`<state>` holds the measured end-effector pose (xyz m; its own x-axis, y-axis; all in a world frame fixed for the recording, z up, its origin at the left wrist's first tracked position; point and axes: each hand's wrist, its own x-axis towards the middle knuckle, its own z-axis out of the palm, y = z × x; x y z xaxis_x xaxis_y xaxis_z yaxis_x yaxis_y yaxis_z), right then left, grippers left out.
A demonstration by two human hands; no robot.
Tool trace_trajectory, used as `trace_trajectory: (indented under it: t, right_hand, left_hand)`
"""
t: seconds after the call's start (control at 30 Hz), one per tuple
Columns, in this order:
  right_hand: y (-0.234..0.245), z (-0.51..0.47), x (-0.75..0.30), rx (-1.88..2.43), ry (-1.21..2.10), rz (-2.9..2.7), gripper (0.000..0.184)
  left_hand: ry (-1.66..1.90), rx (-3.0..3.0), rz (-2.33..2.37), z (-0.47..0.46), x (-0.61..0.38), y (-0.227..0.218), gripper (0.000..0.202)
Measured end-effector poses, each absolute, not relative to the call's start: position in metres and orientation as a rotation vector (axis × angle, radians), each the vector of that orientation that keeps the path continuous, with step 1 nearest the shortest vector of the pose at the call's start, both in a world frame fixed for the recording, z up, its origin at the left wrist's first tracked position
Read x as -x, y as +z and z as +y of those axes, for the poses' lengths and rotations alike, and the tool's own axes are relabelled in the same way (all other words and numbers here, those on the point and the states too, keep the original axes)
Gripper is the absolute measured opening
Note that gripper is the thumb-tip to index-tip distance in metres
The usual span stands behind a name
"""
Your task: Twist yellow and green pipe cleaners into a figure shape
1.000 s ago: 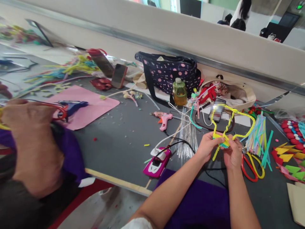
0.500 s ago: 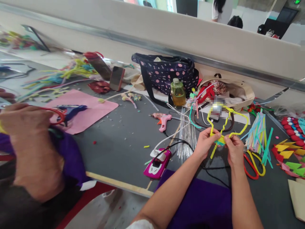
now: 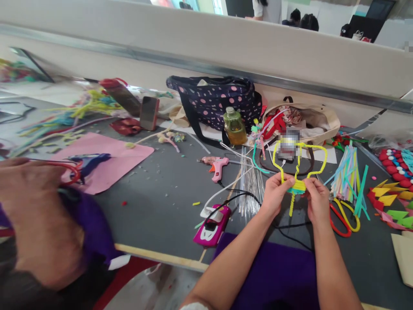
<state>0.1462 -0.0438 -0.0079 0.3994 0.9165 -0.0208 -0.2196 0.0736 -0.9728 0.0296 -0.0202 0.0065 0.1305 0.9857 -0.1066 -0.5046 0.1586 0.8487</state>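
Between both hands is a yellow pipe-cleaner figure (image 3: 298, 186), with two bent loops rising above a wrapped middle, a teal band underneath and a twisted stem hanging down. My left hand (image 3: 276, 191) pinches the wrapped middle from the left. On its other side, my right hand (image 3: 316, 197) grips the middle between thumb and fingers. Scissors (image 3: 344, 217) with red and yellow handles lie just right of my right hand. A bundle of pastel pipe cleaners (image 3: 346, 176) sits beyond them. Silver wires (image 3: 251, 185) are spread left of my left hand.
A pink glue gun (image 3: 216, 165) and a magenta power strip (image 3: 212, 228) with cords lie to the left. Behind stand a bottle (image 3: 234, 127), a patterned bag (image 3: 216, 97) and a beige bag (image 3: 329, 122). A co-worker's hand (image 3: 16, 185) is at far left.
The yellow pipe-cleaner figure has turned slightly in my hands, so its stem now hangs nearly straight down. Both hands keep their hold. The view has shifted a little to the right.
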Motion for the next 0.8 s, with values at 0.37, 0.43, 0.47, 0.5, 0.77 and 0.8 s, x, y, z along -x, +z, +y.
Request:
trace_trajectory:
  t: [0.37, 0.43, 0.47, 0.5, 0.77, 0.8]
  right_hand:
    - [-0.015, -0.044, -0.153, 1.291, 0.782, -0.997, 0.026]
    - [-0.014, -0.043, -0.154, 1.245, 0.875, -0.946, 0.027]
    - [-0.015, -0.042, -0.155, 1.218, 0.927, -0.916, 0.028]
    - [-0.015, -0.042, -0.155, 1.196, 0.971, -0.895, 0.028]
    - [-0.019, -0.042, -0.153, 1.284, 0.763, -0.977, 0.025]
    - [-0.019, -0.043, -0.153, 1.297, 0.742, -0.995, 0.025]
  left_hand:
    - [1.267, -0.83, 0.827, -0.022, -0.032, -0.001, 0.022]
    - [1.239, -0.816, 0.825, -0.021, -0.031, -0.001, 0.021]
    - [1.225, -0.806, 0.83, -0.02, -0.03, 0.0, 0.021]
    - [1.211, -0.794, 0.838, -0.02, -0.029, 0.0, 0.021]
    - [1.173, -0.734, 0.865, -0.019, -0.029, 0.003, 0.013]
    - [1.18, -0.736, 0.872, -0.02, -0.029, 0.003, 0.012]
